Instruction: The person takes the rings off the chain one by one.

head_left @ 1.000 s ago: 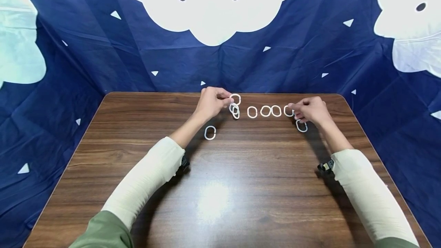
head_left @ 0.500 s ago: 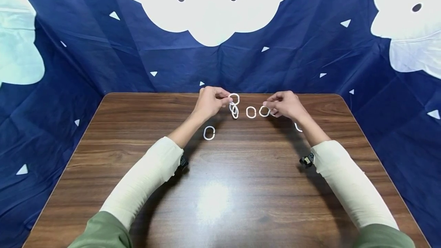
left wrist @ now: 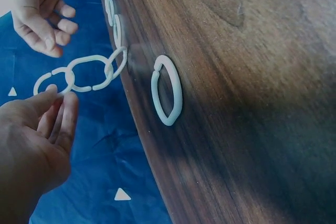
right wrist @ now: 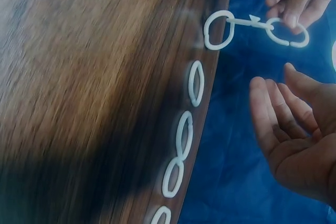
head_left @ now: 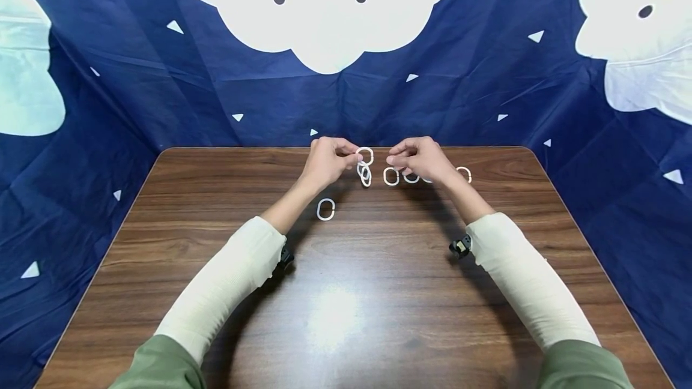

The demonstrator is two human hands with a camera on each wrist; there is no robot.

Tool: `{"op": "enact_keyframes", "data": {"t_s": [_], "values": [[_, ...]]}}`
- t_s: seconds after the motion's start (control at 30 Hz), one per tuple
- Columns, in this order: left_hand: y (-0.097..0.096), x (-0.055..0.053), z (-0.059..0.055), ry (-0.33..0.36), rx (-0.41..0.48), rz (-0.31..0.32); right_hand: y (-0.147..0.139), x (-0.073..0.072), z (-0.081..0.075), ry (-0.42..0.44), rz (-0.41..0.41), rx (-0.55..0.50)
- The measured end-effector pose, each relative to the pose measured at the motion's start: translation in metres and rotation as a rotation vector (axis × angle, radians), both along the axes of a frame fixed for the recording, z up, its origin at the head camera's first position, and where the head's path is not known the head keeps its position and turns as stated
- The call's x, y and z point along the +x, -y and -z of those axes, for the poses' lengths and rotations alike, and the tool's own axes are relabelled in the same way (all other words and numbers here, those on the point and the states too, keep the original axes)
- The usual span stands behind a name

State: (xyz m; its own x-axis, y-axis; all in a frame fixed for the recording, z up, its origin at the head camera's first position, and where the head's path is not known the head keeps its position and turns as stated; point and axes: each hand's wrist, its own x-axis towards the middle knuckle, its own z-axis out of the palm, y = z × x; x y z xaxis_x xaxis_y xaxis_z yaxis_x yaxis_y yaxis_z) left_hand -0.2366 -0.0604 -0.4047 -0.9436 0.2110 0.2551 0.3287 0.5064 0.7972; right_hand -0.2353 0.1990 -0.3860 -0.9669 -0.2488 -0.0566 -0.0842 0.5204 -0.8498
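Observation:
My left hand (head_left: 327, 162) pinches the end ring of a short chain of white C-shaped plastic rings (left wrist: 80, 60) between thumb and fingers. Three linked rings show, hanging near the table's far edge. The lowest ring (right wrist: 206, 31) overlaps the table edge in the right wrist view. My right hand (head_left: 423, 158) hovers just right of the chain with nothing in its grasp, thumb and fingers apart. Below its fingers lies a loose white ring (head_left: 384, 176), first in a row of several along the far edge. The right hand and forearm partly hide the others.
One separate ring (head_left: 318, 209) lies nearer me, below the left hand. The wooden table (head_left: 411, 293) has its far edge against a blue cloth backdrop (head_left: 270, 95) with white clouds and triangles. Two rings (right wrist: 180, 160) in the row touch end to end.
My right hand has swept left along the row of rings, from its right end to beside the chain. The left hand keeps holding the chain in nearly the same spot.

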Motion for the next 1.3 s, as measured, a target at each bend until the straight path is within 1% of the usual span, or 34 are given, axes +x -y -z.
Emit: {"op": "enact_keyframes", "data": {"t_s": [0.13, 0.2, 0.4, 0.47, 0.67, 0.8, 0.93, 1.1, 1.3], "values": [[0.000, 0.000, 0.000, -0.004, 0.003, -0.001, 0.008, -0.002, 0.000, -0.031, -0.037, 0.013], [0.000, 0.000, 0.000, -0.003, 0.005, -0.001, 0.012, -0.002, 0.000, -0.048, -0.048, 0.022], [-0.001, 0.002, -0.001, 0.001, 0.017, 0.005, 0.022, -0.002, -0.004, -0.068, -0.078, 0.004], [-0.002, 0.002, -0.001, 0.004, 0.021, 0.005, 0.024, -0.001, -0.005, -0.080, -0.084, 0.016], [-0.003, 0.001, -0.001, 0.013, 0.031, 0.007, 0.028, -0.001, -0.005, -0.112, -0.080, 0.010], [-0.003, 0.002, -0.002, 0.008, 0.031, 0.010, 0.030, -0.002, -0.002, -0.138, -0.073, -0.018], [-0.003, 0.001, -0.002, 0.000, 0.031, 0.012, 0.033, -0.004, 0.001, -0.143, -0.072, -0.073], [-0.002, 0.001, -0.003, -0.004, 0.029, 0.009, 0.035, -0.003, 0.001, -0.155, -0.062, -0.100], [-0.002, 0.002, -0.002, 0.006, 0.026, 0.008, 0.036, -0.003, 0.001, -0.178, -0.039, -0.074]]}}
